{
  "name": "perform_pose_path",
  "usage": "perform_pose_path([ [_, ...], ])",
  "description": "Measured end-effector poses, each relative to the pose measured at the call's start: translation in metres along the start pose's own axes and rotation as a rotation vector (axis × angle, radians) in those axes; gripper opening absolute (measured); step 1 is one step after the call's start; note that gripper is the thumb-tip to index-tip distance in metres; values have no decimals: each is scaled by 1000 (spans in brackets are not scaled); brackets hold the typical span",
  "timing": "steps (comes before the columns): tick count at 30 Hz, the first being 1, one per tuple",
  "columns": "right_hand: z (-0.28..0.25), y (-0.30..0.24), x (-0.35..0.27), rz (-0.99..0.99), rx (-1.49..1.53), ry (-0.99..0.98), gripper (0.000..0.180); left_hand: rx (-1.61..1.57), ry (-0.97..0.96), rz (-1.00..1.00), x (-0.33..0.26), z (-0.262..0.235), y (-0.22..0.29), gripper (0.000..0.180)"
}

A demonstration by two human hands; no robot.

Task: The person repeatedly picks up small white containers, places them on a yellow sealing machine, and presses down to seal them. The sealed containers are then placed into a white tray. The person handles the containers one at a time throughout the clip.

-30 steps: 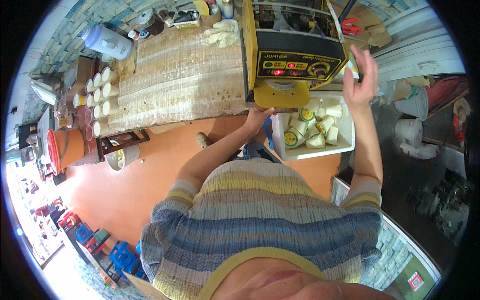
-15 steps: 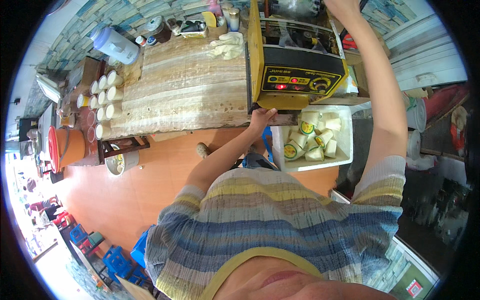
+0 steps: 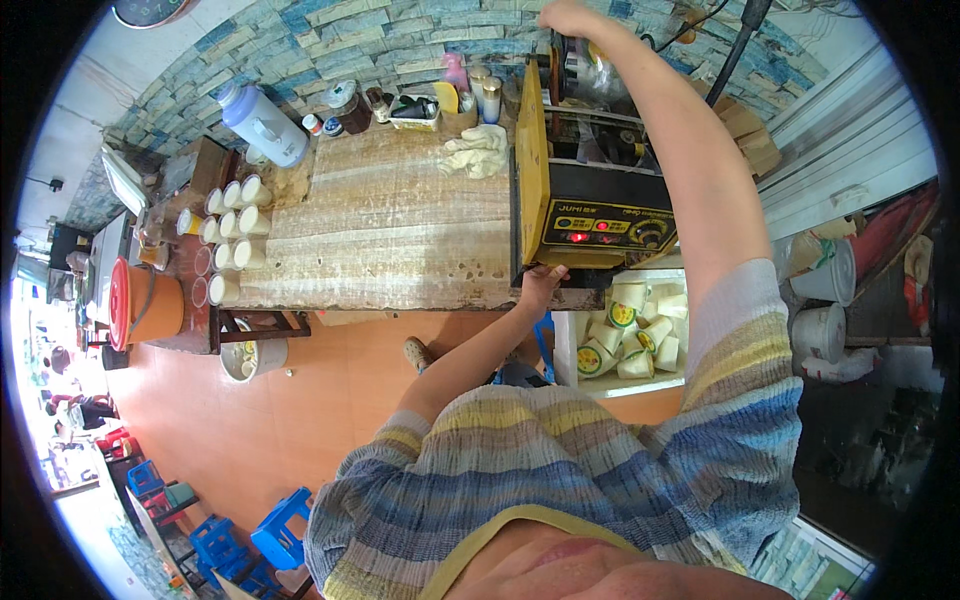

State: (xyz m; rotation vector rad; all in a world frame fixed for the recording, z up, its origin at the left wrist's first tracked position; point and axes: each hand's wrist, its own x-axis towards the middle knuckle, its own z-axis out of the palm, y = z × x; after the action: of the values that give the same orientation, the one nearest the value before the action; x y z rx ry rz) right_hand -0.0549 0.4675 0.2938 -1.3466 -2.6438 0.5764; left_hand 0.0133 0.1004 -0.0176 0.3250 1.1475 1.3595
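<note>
A yellow and black cup sealing machine point(image 3: 600, 222) stands at the right end of the worn wooden table, a red light lit on its panel. A clear film roll point(image 3: 590, 72) sits on its top at the back. My right arm reaches over the machine, and my right hand point(image 3: 572, 18) is closed beside the roll's far end; what it holds is hidden. Down at the machine's front, my left hand point(image 3: 543, 285) has its fingers curled on the front edge under the yellow plate. Below it, a white foam box point(image 3: 566, 345) holds several sealed white cups point(image 3: 632, 365).
Rows of white cups point(image 3: 240, 220) stand at the table's left, near an orange bucket point(image 3: 150, 305). A blue thermos jug point(image 3: 262, 125), white gloves point(image 3: 475, 152), jars and bottles line the back. Blue stools point(image 3: 283, 528) are on the floor at lower left.
My right hand has moved left across the machine's top to the film roll's far end. My left hand stays at the front edge. The view has tilted up, showing more wall.
</note>
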Motion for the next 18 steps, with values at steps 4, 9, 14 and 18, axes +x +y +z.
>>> perform_pose_path([
  [4,10,-10,-26,-106,-100,96,22,67,39,-130,-11,-6,11,24],
  [9,43,7,-48,-423,-330,562,18,210,-130,-51,-27,-34,-10,33],
  [14,68,12,-59,-550,-402,1002,28,357,52,-74,-65,-52,-21,36],
  [18,71,9,-69,-585,-432,1082,43,371,54,-82,-80,-66,-3,35],
])
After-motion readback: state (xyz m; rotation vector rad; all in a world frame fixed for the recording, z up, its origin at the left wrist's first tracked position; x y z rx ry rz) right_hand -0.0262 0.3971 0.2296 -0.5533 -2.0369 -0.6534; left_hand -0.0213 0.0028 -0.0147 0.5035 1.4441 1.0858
